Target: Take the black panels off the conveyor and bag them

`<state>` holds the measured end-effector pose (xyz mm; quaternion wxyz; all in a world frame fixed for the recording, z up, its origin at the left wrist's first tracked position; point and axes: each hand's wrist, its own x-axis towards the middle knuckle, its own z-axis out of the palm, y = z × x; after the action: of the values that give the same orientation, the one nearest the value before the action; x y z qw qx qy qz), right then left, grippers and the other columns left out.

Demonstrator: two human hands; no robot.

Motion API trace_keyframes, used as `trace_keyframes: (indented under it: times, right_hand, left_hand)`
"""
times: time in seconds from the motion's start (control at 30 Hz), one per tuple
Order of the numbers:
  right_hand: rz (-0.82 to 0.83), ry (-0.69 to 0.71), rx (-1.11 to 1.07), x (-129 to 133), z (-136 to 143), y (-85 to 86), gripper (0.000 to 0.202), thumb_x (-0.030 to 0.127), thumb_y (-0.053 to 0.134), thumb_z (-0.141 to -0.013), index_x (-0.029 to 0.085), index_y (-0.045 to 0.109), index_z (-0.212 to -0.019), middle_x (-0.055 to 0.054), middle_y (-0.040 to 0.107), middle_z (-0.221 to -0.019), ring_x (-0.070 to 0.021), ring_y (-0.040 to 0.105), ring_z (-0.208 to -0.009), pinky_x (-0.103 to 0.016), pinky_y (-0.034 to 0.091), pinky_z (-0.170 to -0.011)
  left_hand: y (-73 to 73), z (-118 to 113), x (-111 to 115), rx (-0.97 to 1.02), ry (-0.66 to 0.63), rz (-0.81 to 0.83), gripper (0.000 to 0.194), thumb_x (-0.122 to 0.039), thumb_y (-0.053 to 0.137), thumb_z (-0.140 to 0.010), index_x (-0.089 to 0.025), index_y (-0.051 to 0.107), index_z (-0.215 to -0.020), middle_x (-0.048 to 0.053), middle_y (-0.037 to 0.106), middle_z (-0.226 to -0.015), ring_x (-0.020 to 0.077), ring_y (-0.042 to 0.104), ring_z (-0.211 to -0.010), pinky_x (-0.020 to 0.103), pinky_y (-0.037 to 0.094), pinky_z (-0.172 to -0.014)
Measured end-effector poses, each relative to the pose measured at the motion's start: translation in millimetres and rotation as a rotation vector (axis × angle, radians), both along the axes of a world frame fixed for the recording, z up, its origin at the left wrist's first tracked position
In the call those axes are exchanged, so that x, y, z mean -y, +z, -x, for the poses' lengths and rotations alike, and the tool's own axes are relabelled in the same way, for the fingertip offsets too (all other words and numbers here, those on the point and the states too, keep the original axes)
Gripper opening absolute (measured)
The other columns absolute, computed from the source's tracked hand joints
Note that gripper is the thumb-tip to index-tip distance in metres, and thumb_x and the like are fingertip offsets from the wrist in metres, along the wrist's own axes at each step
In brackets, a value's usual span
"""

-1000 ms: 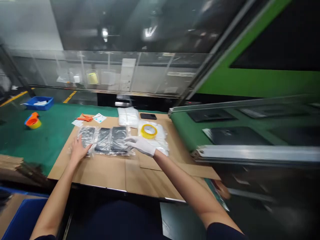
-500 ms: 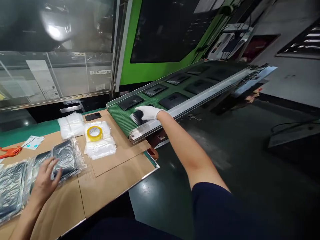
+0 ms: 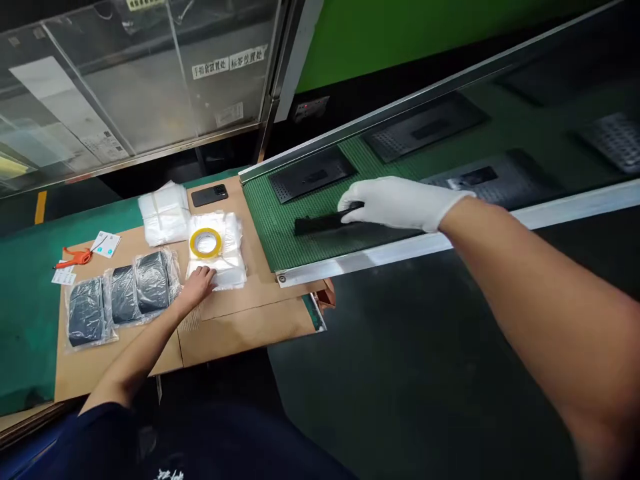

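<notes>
My right hand (image 3: 395, 203), in a white glove, pinches a thin black plastic panel (image 3: 323, 223) by one end. It is tilted nearly edge-on over the green conveyor belt (image 3: 280, 247). My bare left hand (image 3: 197, 287) touches the near edge of a stack of clear plastic bags (image 3: 230, 257), its fingers bent and not visibly closed on a bag. A roll of yellow tape (image 3: 205, 243) lies on that stack. Left of this hand, several bagged dark panels (image 3: 153, 281) lie in a row on cardboard.
More black perforated panels (image 3: 313, 175) lie along the belt, bordered by a metal rail (image 3: 400, 257). A second bundle of bags (image 3: 164, 213), a phone (image 3: 209, 195), an orange-handled tool (image 3: 77, 256) and printed cards (image 3: 106, 244) are on the table. A clear-fronted cabinet stands behind.
My right hand has lifted one end of the panel from the belt. My left hand has moved right, from the bagged panels to the bag stack. The view has turned downward.
</notes>
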<state>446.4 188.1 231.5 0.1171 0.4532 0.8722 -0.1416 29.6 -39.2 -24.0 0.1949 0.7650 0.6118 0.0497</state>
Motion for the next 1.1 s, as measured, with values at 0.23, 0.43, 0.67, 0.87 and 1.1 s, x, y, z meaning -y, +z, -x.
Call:
trace_keyframes:
  times: [0.23, 0.43, 0.67, 0.87, 1.1]
  right_hand:
    - [-0.027, -0.31, -0.495, 120.6, -4.9, 122.2, 0.053, 0.078, 0.056, -0.089, 0.028, 0.074, -0.095, -0.005, 0.075, -0.092, -0.0233, 0.07, -0.085, -0.039, 0.057, -0.083]
    - [0.281, -0.746, -0.454, 215.3, 8.1, 91.2, 0.038, 0.066, 0.069, -0.079, 0.029, 0.074, -0.084, -0.004, 0.077, -0.089, -0.0287, 0.072, -0.085, -0.042, 0.059, -0.083]
    - [0.467, -1.009, -0.474, 314.0, 62.4, 49.7, 0.034, 0.063, 0.07, -0.076, 0.031, 0.075, -0.086, -0.007, 0.079, -0.091, -0.031, 0.073, -0.088, -0.044, 0.061, -0.084]
    - [0.466, -1.076, -0.533, 343.5, 87.5, 18.8, 0.031, 0.058, 0.058, -0.087, 0.03, 0.069, -0.089, -0.008, 0.078, -0.098, -0.0308, 0.073, -0.098, -0.044, 0.059, -0.092]
    - [0.553, -1.016, -0.623, 339.1, 103.4, -50.8, 0.032, 0.052, 0.05, -0.092, 0.024, 0.064, -0.1, -0.008, 0.076, -0.104, -0.027, 0.071, -0.103, -0.041, 0.055, -0.099]
  left_hand:
    - [3.2, 10.4, -26.5, 0.09, 0.105, 0.04, 0.022, -0.026, 0.059, -0.098, -0.018, 0.063, -0.119, 0.009, 0.063, -0.105, 0.0242, 0.062, -0.1, 0.036, 0.05, -0.09]
    - [-1.8, 18.4, -31.5, 0.137, -0.027, 0.043, 0.021, -0.029, 0.048, -0.104, -0.02, 0.067, -0.109, 0.008, 0.063, -0.104, 0.0236, 0.059, -0.104, 0.036, 0.049, -0.092]
    - [-4.6, 28.0, -36.2, 0.187, -0.193, 0.037, 0.017, -0.014, 0.051, -0.099, -0.02, 0.067, -0.103, 0.012, 0.066, -0.106, 0.0268, 0.058, -0.104, 0.039, 0.048, -0.093]
    - [0.9, 28.6, -42.7, 0.094, -0.025, -0.037, 0.039, -0.024, 0.028, -0.109, -0.01, 0.061, -0.123, 0.02, 0.067, -0.109, 0.0321, 0.059, -0.106, 0.046, 0.045, -0.095]
    - [8.4, 49.5, -35.0, 0.032, -0.297, -0.008, 0.029, -0.019, 0.045, -0.104, -0.015, 0.062, -0.128, 0.019, 0.067, -0.122, 0.0321, 0.058, -0.115, 0.045, 0.046, -0.097]
